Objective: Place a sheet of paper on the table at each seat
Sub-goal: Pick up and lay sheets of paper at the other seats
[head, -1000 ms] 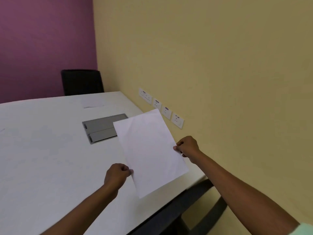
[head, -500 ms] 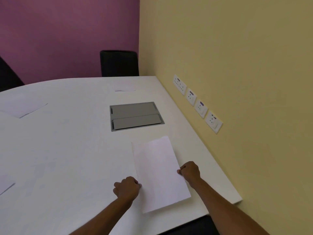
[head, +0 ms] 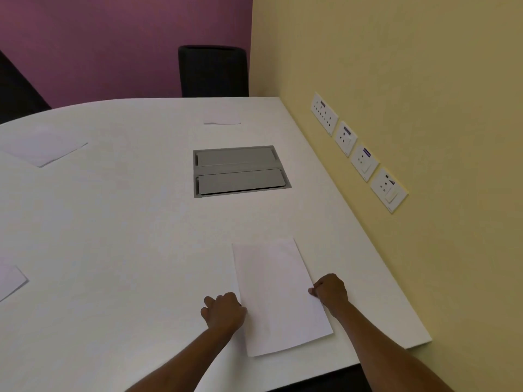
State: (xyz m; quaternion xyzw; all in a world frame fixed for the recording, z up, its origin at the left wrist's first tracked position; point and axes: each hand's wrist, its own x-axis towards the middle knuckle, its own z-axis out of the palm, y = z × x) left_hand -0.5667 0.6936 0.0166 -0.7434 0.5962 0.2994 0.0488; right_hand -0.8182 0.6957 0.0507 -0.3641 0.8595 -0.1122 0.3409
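A white sheet of paper [head: 278, 295] lies flat on the white table [head: 127, 236] near its front edge. My left hand [head: 223, 312] pinches the sheet's left edge, fingers curled. On the opposite edge my right hand [head: 331, 291] grips the sheet the same way. Three other sheets lie on the table: one at the far side [head: 222, 118] before a black chair [head: 213, 70], one at the far left [head: 42, 145], one at the left edge [head: 10, 280].
A grey cable hatch [head: 239, 171] is set into the table's middle. The yellow wall [head: 410, 80] with several socket plates [head: 359, 151] runs along the table's right side. A dark chair part [head: 17, 91] shows at the far left.
The sheet was held up tilted above the table; both hands have lowered it until it lies flat near the front edge. The view has turned left, showing more of the table.
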